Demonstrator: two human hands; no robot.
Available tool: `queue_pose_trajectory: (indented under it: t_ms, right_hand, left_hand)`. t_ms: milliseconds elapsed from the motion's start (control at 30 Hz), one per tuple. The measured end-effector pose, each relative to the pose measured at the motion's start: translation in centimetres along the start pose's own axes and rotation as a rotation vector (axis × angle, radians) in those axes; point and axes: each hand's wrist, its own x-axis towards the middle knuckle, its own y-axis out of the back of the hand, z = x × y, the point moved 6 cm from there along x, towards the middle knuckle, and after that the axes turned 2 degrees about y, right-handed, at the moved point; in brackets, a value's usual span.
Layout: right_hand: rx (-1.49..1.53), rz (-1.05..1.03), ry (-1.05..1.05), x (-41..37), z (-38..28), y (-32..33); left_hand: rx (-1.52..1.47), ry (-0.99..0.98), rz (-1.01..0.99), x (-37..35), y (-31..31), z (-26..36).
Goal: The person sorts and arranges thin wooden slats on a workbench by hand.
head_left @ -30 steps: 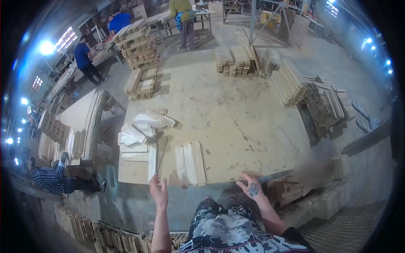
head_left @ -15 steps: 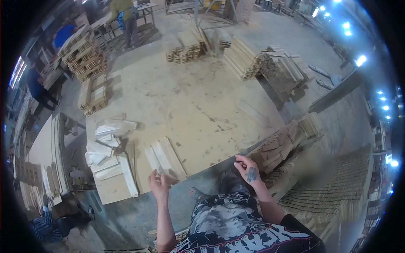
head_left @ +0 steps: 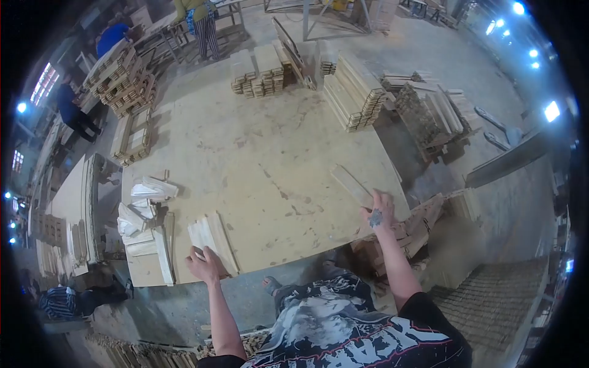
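On the near left part of the large board-topped table (head_left: 276,214) lie a few pale wooden slats (head_left: 211,236) side by side. My left hand (head_left: 204,265) is at their near end, fingers curled round the end of the leftmost slat. Over at the right side, a single wooden slat (head_left: 350,184) lies at a slant on the table. My right hand (head_left: 379,210) closes on its near end, with the fingertips partly hidden by the hand.
Splintered slats (head_left: 147,214) are heaped at the table's left edge. Stacked slats stand at the back left (head_left: 132,135), back middle (head_left: 257,70) and back right (head_left: 353,92). Brown scrap wood (head_left: 423,221) lies beyond the right edge. Other people (head_left: 73,110) work farther off.
My right hand has reached forward and right, from off the table's edge to the lone slat. My left hand has closed at the slats' near end. The head view has shifted.
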Motion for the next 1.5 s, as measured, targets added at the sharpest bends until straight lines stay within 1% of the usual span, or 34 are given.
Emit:
queue_pose_trajectory:
  t_ms: [33,67,133,167,233,267,300,367,433,500,567,600,667,700,767,800,833,867,933,967,1067,1167,1233,1300,1333,1400,1433,1500]
  right_hand:
    - [-0.023,-0.099,0.021,1.3,0.9,-1.1]
    - [0.036,-0.163,0.063,1.9,0.2,-0.9]
    - [0.143,-0.305,0.145,0.7,-2.2,-1.5]
    - [0.186,-0.307,0.171,0.0,-3.2,-2.3]
    - [0.246,-0.328,0.193,-0.7,-5.8,-3.4]
    - [0.258,-0.353,0.19,-1.0,-7.3,-3.2]
    - [0.268,-0.385,0.19,-1.7,-8.5,-3.5]
    - [0.307,-0.421,0.237,-2.7,-10.2,-5.2]
    - [0.345,-0.463,0.296,-3.0,-11.7,-6.4]
    - [0.38,-0.522,0.36,-3.4,-12.9,-7.2]
    - [0.392,-0.554,0.376,-3.3,-13.2,-7.5]
    - [0.395,-0.567,0.38,-3.2,-13.4,-7.2]
    - [0.487,-0.689,0.346,-3.1,-13.2,-6.3]
    - [0.533,-0.745,0.329,-3.1,-13.3,-5.6]
    - [0.391,-0.555,0.539,-4.0,-14.0,-3.4]
    - [0.317,-0.459,0.638,-4.6,-14.4,-2.4]
    - [0.341,-0.524,0.659,-5.0,-14.8,-1.9]
    - [0.341,-0.516,0.67,-5.1,-15.0,-1.8]
    - [0.339,-0.501,0.681,-5.3,-15.2,-1.6]
    - [0.342,-0.497,0.652,-5.1,-15.2,-2.0]
    - [0.319,-0.465,0.618,-4.6,-15.0,-3.4]
    - [0.444,-0.375,0.539,-2.5,-14.4,-3.1]
    - [0.615,-0.145,0.324,2.0,-11.0,-5.5]
    - [0.919,-0.042,-0.013,9.2,-6.5,-7.7]
    - [1.06,0.083,-0.084,14.3,-2.6,-11.8]
    - [1.221,0.07,-0.367,22.2,0.2,-13.0]
    - [1.229,-0.074,-0.571,24.2,-0.8,-10.8]
    - [1.446,-0.026,-0.657,27.6,-2.6,-8.7]
  left_hand:
    - [0.022,-0.016,0.047,-0.5,-0.4,0.5]
    - [0.012,-0.027,0.068,-1.1,-0.4,2.1]
    - [-0.002,-0.038,0.098,-3.5,-1.3,5.0]
    - [0.001,0.019,-0.023,-4.4,-1.8,7.1]
    - [-0.057,-0.014,0.003,-6.5,-2.8,10.7]
    - [-0.026,-0.009,0.034,-7.6,-3.2,12.6]
    - [-0.046,-0.004,-0.001,-8.4,-3.6,14.0]
    - [-0.122,0.006,-0.079,-9.6,-4.5,16.6]
    - [-0.135,-0.004,-0.134,-10.5,-5.5,18.7]
    - [-0.141,-0.033,-0.167,-11.1,-5.9,20.1]
    - [-0.146,-0.081,-0.18,-11.2,-6.0,21.1]
    - [-0.159,-0.086,-0.211,-11.2,-6.4,20.6]
    - [-0.198,-0.104,-0.269,-11.2,-6.8,19.3]
    - [-0.157,-0.277,-0.333,-11.8,-6.4,20.3]
    - [-0.074,-0.63,-0.443,-13.2,-4.6,22.5]
    - [-0.059,-0.752,-0.508,-13.7,-4.3,23.3]
    - [-0.046,-0.874,-0.573,-14.5,-4.1,24.1]
    - [-0.035,-1.002,-0.637,-15.2,-4.4,24.6]
    - [-0.044,-1.009,-0.712,-15.0,-6.0,24.0]
    - [-0.046,-1.011,-0.749,-15.0,-6.8,23.7]
    - [-0.105,-1.003,-0.758,-14.0,-6.8,24.2]
    - [-0.101,-1.023,-0.785,-13.6,-6.8,24.3]
    - [-0.101,-1.021,-0.798,-13.4,-6.5,24.3]
    - [-0.111,-0.994,-0.774,-12.8,-5.0,24.8]
    - [-0.101,-0.988,-0.724,-12.6,-4.8,24.5]
    - [-0.071,-0.964,-0.61,-12.4,-4.2,23.3]
    - [-0.074,-0.956,-0.537,-12.0,-3.0,23.6]
    - [-0.054,-0.898,-0.505,-11.7,-2.1,22.4]
